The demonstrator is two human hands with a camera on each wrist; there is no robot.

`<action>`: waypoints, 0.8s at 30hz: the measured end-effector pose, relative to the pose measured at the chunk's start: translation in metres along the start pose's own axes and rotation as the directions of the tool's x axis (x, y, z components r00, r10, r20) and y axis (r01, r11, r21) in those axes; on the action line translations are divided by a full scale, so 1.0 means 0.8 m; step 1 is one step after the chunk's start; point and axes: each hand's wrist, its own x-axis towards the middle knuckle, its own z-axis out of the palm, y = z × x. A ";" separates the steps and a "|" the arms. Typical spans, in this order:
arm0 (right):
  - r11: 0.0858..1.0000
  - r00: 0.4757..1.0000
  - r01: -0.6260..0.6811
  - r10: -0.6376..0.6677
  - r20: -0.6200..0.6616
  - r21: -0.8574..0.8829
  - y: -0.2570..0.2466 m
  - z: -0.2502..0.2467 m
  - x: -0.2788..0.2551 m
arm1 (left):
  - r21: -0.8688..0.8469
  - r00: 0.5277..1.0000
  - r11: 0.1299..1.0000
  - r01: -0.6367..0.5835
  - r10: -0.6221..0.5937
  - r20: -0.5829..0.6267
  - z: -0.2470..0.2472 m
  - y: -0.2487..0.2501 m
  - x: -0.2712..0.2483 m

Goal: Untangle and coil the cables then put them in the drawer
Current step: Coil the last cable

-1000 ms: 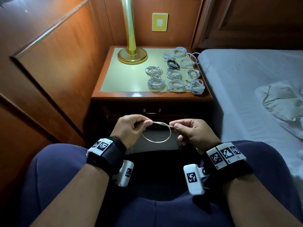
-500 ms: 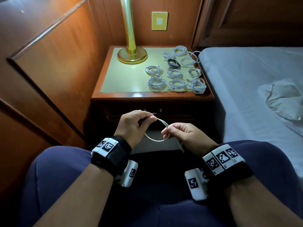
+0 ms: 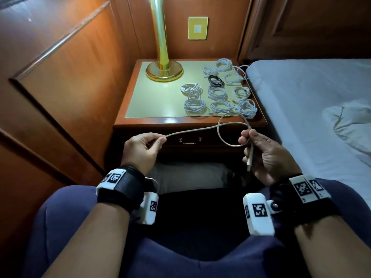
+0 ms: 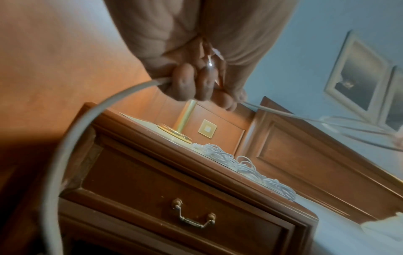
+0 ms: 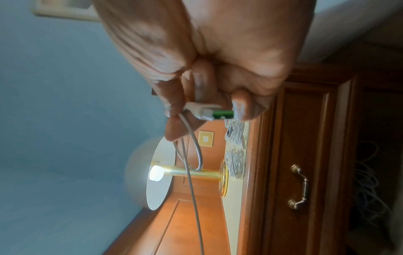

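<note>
A white cable (image 3: pixel 192 131) stretches between my hands above my lap, in front of the nightstand. My left hand (image 3: pixel 143 147) pinches it between thumb and forefinger; the rest trails down past my left wrist (image 4: pixel 65 155). My right hand (image 3: pixel 259 151) grips one loop of the cable (image 3: pixel 230 133) and its plug end (image 3: pixel 250 159); the right wrist view shows a green-tipped USB plug (image 5: pixel 216 113) under the fingers. The drawer (image 3: pixel 188 140) with a brass handle (image 4: pixel 194 219) is shut. Several coiled white cables (image 3: pixel 220 106) and one black coil (image 3: pixel 215 81) lie on the nightstand top.
A brass lamp (image 3: pixel 163 71) stands at the back left of the nightstand (image 3: pixel 152 124). Wood panelling runs along the left. A bed with a grey sheet (image 3: pixel 311 109) lies to the right. More loose cable (image 5: pixel 368 186) shows in the dark space below the drawer.
My hands have moved apart. The small loop held between them has been drawn out into a long span, with one loop kept at the right hand.
</note>
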 end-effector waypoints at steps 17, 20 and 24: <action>0.613 0.911 0.412 -0.257 0.323 -0.674 0.038 0.014 -0.010 | -0.096 0.861 0.896 -0.433 0.443 0.250 0.052 0.045 -0.054; 0.516 0.914 0.396 -0.140 0.382 -0.759 0.041 0.013 -0.010 | -0.156 0.850 0.880 -0.449 0.474 0.229 0.047 0.049 -0.053; 0.700 0.916 0.291 -0.008 0.401 -0.652 0.047 0.016 -0.009 | -0.146 0.883 0.900 -0.411 0.432 0.182 0.047 0.044 -0.050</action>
